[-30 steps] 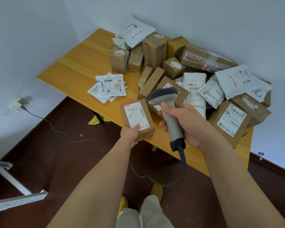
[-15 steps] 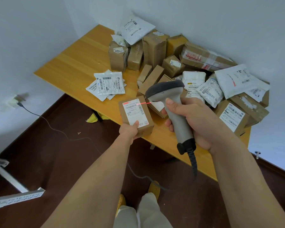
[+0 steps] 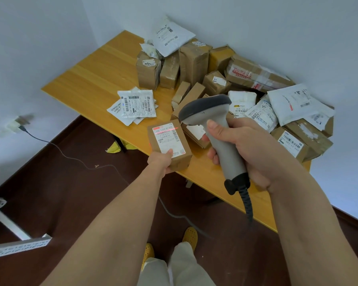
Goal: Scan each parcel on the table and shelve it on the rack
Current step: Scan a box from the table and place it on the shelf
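My left hand (image 3: 161, 162) grips a small brown cardboard box (image 3: 168, 145) from below, thumb on its white shipping label, over the table's front edge. My right hand (image 3: 244, 149) holds a grey barcode scanner (image 3: 213, 129) by its handle, its head just right of the box. A red scan line lies across the top of the label. Several more parcels, brown boxes (image 3: 192, 60) and white mailer bags (image 3: 291, 102), are piled on the wooden table (image 3: 87, 79) behind.
A stack of flat white mailers (image 3: 135, 105) lies left of the pile. The scanner's black cable (image 3: 247, 203) hangs down. White metal rack parts (image 3: 19, 246) lie on the dark floor at lower left. A wall socket with a cord (image 3: 19, 124) is at left.
The scanner's red line came on across the box label and stays there. Both hands and the box shifted only slightly as my head moved.
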`<move>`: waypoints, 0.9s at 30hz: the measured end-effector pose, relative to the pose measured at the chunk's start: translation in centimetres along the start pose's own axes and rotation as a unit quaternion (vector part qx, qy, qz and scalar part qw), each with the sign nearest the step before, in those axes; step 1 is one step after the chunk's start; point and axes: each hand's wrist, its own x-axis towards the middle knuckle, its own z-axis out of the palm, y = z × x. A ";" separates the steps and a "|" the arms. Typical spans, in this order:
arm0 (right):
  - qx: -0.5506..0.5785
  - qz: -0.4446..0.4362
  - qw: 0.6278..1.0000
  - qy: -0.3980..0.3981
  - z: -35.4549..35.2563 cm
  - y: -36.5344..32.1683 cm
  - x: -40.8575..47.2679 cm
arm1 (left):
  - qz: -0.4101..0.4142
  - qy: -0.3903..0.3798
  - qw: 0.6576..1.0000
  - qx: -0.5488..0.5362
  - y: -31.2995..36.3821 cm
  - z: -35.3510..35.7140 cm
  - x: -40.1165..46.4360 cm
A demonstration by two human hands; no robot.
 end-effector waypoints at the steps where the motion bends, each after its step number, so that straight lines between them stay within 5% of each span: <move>1: 0.001 0.000 1.000 0.000 0.0 -0.1 -0.1 | -0.002 -0.001 1.000 -0.006 0.1 0.0 -0.2; 19: 0.014 -0.028 0.999 -0.029 3.5 -1.7 -2.6 | 0.036 0.009 0.999 0.005 0.6 -4.4 -1.0; 27: 0.062 -0.012 0.990 -0.126 9.9 -1.1 -1.3 | 0.079 0.055 0.992 -0.084 -0.6 -14.5 -4.3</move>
